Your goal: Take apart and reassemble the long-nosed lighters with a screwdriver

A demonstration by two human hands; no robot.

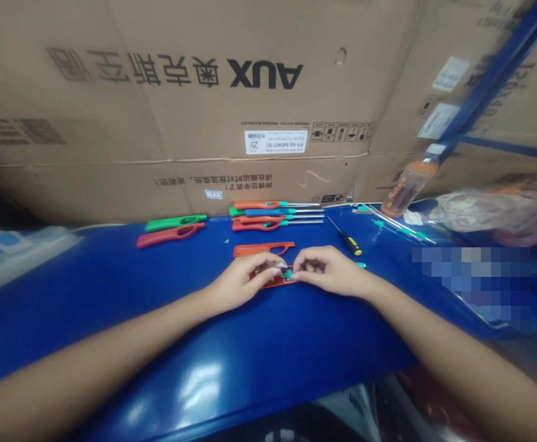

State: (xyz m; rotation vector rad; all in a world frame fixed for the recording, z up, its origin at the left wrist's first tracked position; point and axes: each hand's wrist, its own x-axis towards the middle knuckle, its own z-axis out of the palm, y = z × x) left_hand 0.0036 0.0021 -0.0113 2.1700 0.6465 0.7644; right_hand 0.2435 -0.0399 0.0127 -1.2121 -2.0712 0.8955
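Both my hands meet at the middle of the blue table [112,294]. My left hand [243,279] is closed on a red lighter shell half [277,281] lying on the table. My right hand [326,270] pinches a small teal part [288,274] at the shell's right end. A second red shell half [262,249] lies just behind them.
Several assembled long lighters [268,216] lie at the back, with a green [176,222] and a red [170,235] handle to the left. A screwdriver [347,239] sits at right, near thin teal-tipped tubes [401,230], an orange bottle [409,187] and plastic bags [484,205]. Cardboard boxes [204,92] stand behind.
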